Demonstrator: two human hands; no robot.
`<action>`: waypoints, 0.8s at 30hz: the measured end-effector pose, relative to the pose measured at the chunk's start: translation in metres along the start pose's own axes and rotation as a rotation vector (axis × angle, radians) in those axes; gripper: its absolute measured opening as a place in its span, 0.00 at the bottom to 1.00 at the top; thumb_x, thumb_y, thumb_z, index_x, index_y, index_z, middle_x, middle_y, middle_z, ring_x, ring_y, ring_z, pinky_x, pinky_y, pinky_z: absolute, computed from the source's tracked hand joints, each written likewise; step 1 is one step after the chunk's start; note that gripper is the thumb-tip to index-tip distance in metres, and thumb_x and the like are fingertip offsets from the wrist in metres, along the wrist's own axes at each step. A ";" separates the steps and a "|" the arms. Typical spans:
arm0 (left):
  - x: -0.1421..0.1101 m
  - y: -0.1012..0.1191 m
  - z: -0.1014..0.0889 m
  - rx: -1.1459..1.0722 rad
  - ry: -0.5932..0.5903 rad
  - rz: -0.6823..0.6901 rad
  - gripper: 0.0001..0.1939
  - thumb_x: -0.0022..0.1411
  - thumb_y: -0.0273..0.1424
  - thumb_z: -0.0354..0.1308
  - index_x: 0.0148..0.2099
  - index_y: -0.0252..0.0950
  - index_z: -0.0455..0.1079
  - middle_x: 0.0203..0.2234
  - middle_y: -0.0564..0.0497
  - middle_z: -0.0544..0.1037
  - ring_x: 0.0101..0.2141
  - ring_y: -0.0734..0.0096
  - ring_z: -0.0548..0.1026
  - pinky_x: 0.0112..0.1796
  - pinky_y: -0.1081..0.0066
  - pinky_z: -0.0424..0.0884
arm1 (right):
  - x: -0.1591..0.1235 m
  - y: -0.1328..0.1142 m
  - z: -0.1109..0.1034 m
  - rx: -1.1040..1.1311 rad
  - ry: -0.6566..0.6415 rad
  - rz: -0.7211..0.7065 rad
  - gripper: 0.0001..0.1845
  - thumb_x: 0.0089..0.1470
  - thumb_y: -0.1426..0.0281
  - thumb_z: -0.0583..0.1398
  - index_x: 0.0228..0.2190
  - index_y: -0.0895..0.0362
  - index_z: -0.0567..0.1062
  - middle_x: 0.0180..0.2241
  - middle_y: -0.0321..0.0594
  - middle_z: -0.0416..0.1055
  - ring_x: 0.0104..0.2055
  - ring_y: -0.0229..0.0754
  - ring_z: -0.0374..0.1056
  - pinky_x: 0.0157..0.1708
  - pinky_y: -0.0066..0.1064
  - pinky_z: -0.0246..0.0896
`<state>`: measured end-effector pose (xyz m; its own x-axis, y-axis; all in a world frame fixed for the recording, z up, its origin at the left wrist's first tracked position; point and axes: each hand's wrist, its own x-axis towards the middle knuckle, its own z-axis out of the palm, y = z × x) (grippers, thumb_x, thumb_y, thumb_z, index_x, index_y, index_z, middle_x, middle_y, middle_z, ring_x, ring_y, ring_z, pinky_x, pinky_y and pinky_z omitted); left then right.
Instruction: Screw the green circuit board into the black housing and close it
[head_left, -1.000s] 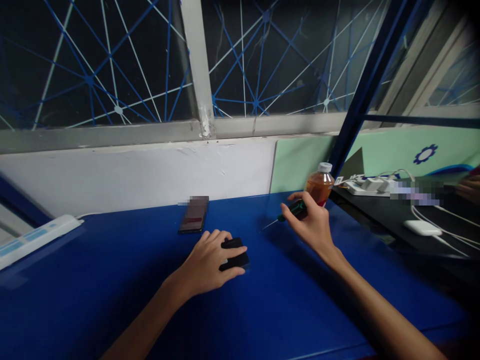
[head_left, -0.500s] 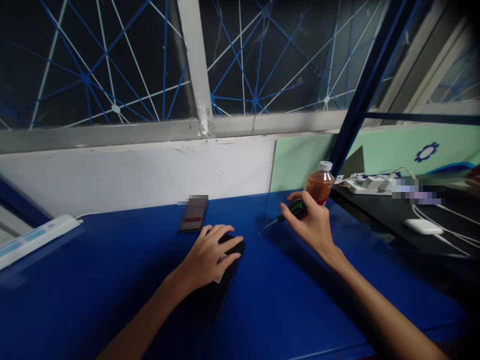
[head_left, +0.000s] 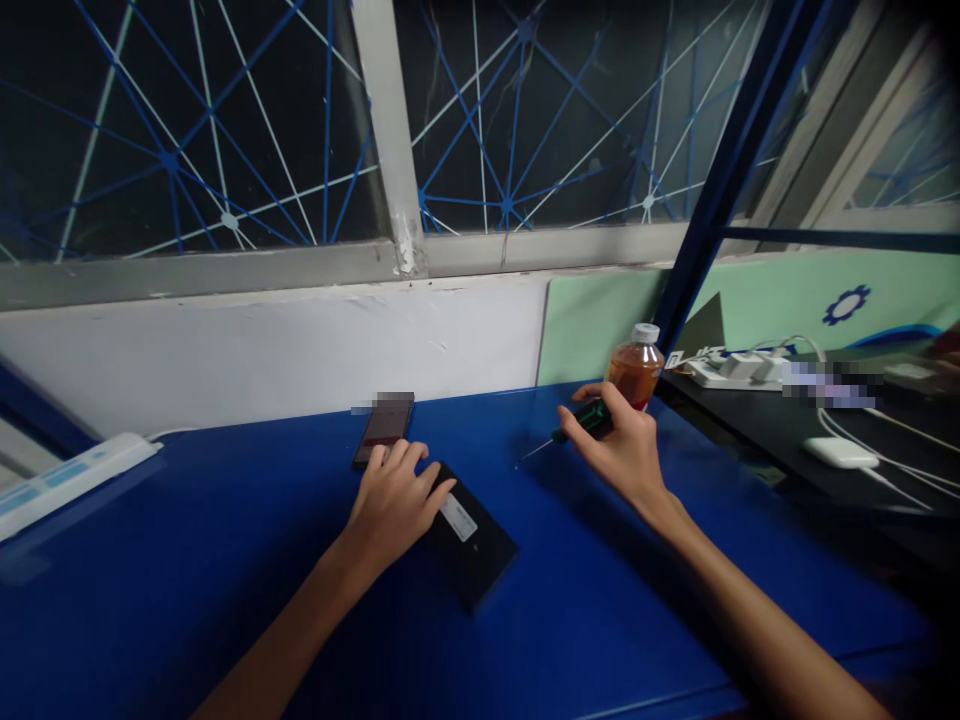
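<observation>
My left hand [head_left: 397, 495] lies over the far left end of a flat black rectangular device [head_left: 484, 565], its fingers bent over that end and its thumb beside a white label [head_left: 457, 517]. The device rests at a slant on the blue table, and part of it is hidden under the hand. In my right hand [head_left: 622, 440] is a screwdriver with a green and black handle [head_left: 589, 415], gripped between thumb and fingers. Its thin shaft points down left, the tip close to a tiny bright speck on the tabletop.
A phone [head_left: 386, 425] lies just beyond my left hand. Behind my right hand stands a bottle of amber drink [head_left: 636, 370]. A white power strip [head_left: 75, 480] is at the left; a black table [head_left: 757, 420] with cables and a white charger case [head_left: 840, 452] adjoins on the right.
The black device has turned, its near end swinging to the right and uncovering the label. My left hand has shifted left with it. The right hand and screwdriver have stayed nearly still.
</observation>
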<state>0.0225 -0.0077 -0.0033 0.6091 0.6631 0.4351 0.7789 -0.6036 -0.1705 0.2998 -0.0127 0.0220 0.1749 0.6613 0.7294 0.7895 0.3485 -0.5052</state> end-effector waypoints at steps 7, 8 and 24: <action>0.000 0.012 0.005 -0.197 -0.052 0.139 0.16 0.68 0.36 0.46 0.51 0.39 0.69 0.42 0.45 0.75 0.44 0.57 0.69 0.44 0.57 0.60 | -0.001 0.000 -0.001 -0.009 -0.010 -0.008 0.09 0.51 0.62 0.60 0.32 0.55 0.69 0.24 0.37 0.73 0.20 0.36 0.65 0.23 0.28 0.61; -0.001 0.013 0.006 -0.168 -0.042 0.101 0.17 0.68 0.37 0.46 0.52 0.37 0.69 0.41 0.44 0.75 0.42 0.57 0.70 0.42 0.57 0.61 | -0.001 -0.001 -0.002 -0.009 -0.009 -0.009 0.09 0.50 0.62 0.60 0.31 0.55 0.69 0.25 0.37 0.73 0.21 0.36 0.66 0.23 0.28 0.62; -0.002 0.020 0.011 -0.230 -0.040 0.035 0.18 0.70 0.31 0.40 0.54 0.32 0.67 0.36 0.43 0.72 0.37 0.62 0.68 0.36 0.62 0.63 | -0.003 -0.007 0.000 0.028 -0.007 -0.038 0.09 0.50 0.64 0.61 0.30 0.56 0.70 0.24 0.37 0.72 0.22 0.37 0.67 0.24 0.28 0.62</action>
<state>0.0386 -0.0159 -0.0171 0.6440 0.6543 0.3965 0.7054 -0.7084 0.0233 0.2937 -0.0171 0.0238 0.1406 0.6522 0.7449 0.7789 0.3916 -0.4899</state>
